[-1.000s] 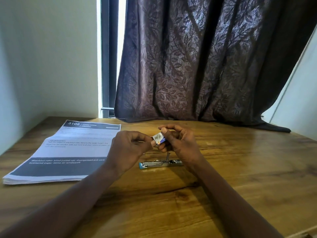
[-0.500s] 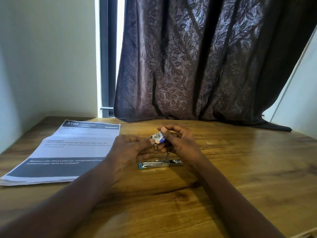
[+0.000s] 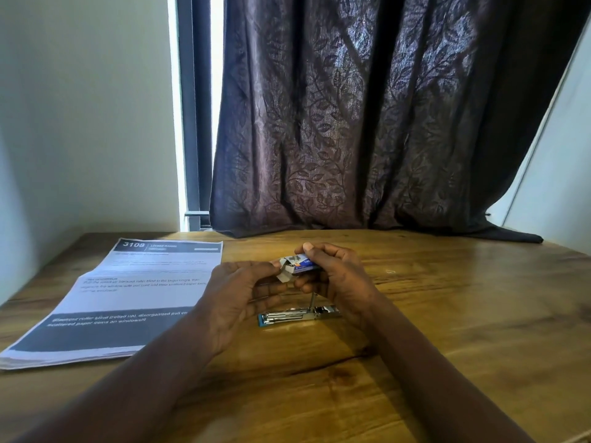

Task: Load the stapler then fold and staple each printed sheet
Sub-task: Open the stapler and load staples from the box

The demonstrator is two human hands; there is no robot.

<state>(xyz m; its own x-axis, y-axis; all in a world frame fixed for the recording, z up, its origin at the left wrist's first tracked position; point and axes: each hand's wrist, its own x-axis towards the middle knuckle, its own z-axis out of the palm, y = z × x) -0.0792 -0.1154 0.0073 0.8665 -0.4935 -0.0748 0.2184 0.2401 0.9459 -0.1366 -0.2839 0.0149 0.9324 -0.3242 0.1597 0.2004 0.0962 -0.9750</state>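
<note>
- While both hands met near the middle of the frame, I saw the small staple box point(image 3: 299, 265) held between them above the table point(image 3: 463, 314), not resting on it.
- The right hand point(image 3: 335, 276) gripped the box, with the thumb on top and curled fingers under it. The left hand point(image 3: 238, 292) pinched the opened flap at the box's left end with its fingertips.
- I judged the box light and made of thin card, easy to crush, so the long sides were a safer hold than the opened end.
- I could not see the staples inside; I expected a brittle strip, better lifted by its sides.
- The stapler point(image 3: 297, 316) lay just below the hands, its top seemingly raised; it looked stiff, metallic and perhaps slippery.
- The stack of printed sheets point(image 3: 128, 298) lay at the left of the frame, thin and floppy, best taken at a corner.
</note>
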